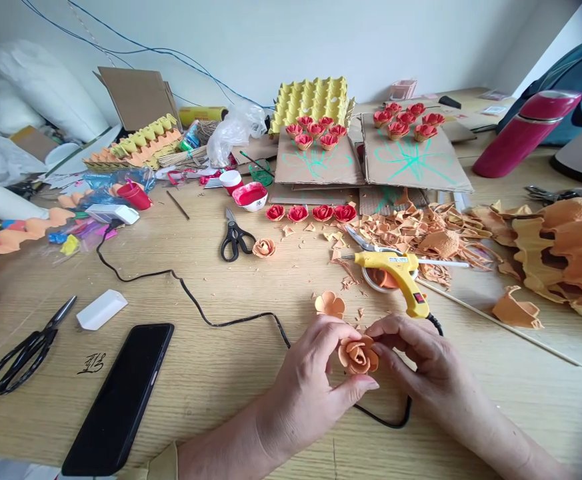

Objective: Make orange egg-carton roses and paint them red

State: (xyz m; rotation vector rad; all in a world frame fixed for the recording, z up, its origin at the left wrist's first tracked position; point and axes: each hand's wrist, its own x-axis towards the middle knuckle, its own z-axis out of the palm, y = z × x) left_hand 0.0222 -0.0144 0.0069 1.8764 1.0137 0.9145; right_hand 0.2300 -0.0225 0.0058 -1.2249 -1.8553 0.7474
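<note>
An orange paper rose [359,355] with layered petals is held between my two hands near the front of the table. My left hand [315,373] grips its left side, thumb below and fingers above. My right hand [421,357] pinches its upper right edge. Just behind them lies an orange petal cup [329,305]. A yellow glue gun [395,272] rests on a small white bowl [381,285] beyond my right hand. Another orange rose [263,248] sits beside black scissors [235,237], near a row of several red roses [297,213].
A phone [118,400] and larger scissors [28,353] lie at the left. Orange scraps [421,227] and egg trays [565,247] cover the right. A thin stick [501,323] crosses there. A black cable [225,320] runs across the middle. Part of a person's arm shows at the far left edge.
</note>
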